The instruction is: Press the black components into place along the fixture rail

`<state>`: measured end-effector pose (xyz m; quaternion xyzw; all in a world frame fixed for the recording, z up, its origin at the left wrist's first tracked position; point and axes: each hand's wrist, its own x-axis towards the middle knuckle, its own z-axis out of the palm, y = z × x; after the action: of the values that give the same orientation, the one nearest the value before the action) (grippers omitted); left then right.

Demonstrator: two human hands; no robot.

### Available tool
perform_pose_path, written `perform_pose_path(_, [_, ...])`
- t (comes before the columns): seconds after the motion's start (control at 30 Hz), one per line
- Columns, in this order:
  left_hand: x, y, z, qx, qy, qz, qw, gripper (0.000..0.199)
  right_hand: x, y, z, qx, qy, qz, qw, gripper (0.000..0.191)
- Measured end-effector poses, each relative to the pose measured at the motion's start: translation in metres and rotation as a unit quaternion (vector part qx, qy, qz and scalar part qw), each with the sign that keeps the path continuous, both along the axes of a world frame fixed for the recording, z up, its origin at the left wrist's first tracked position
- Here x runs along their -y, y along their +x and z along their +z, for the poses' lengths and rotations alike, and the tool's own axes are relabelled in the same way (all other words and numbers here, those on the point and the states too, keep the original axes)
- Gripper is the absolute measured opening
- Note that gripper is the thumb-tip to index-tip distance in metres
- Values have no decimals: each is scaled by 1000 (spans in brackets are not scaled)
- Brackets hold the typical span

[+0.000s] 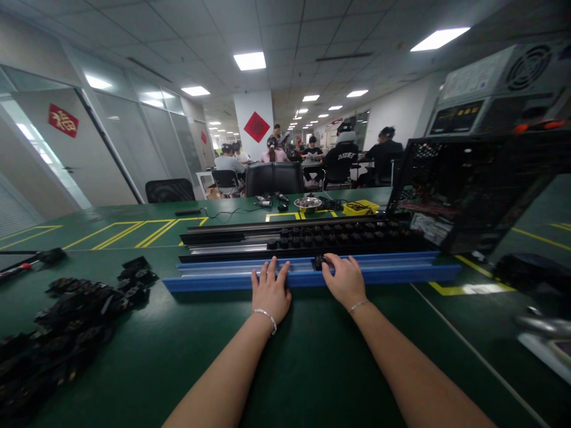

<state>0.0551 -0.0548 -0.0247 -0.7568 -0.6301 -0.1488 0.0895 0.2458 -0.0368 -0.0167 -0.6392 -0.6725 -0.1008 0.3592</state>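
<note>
A long blue channel rail (214, 282) lies crosswise on the green table in front of me. My left hand (271, 292) rests on its near edge, fingers spread and flat, holding nothing. A small black block-shaped part (318, 263) sits in the rail's channel. My right hand (347, 279) has its thumb and fingertips closed on that part's right side; the exact grip is partly hidden. Just beyond, black rails (214, 238) lie parallel, with a row of similar black parts (321, 239) in them.
A heap of loose black parts (75, 315) covers the table's left. Farther back are a metal bowl (307, 204), a yellow tray (360, 207) and cables. An open computer case (468, 184) stands at the right. Several people sit at distant tables.
</note>
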Motion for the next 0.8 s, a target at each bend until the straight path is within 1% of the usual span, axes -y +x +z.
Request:
perform_pose_path(0.07, [0, 0, 0, 1, 1, -1, 1000, 66, 0, 1, 2, -4, 3, -24, 1000, 24])
perform_pose_path(0.13, [-1, -1, -1, 3, 6, -3, 1000, 65, 1, 2, 4, -3, -3, -29, 1000, 22])
perform_pose_path(0.27, [-2, -2, -4, 6, 16, -6, 1000, 63, 2, -1, 5, 9, -19, -6, 1000, 22])
perform_pose_path(0.43, [-3, -2, -7, 13, 25, -13, 1000, 63, 2, -5, 3, 1, -12, 24, 1000, 23])
perform_pose_path(0.63, [-3, -2, -5, 32, 30, -17, 999, 60, 2, -6, 2, 12, -12, 58, 998, 26])
perform_pose_path(0.8, [0, -1, -3, 29, 37, -37, 998, 59, 5, -9, 2, 26, -9, 111, 993, 25])
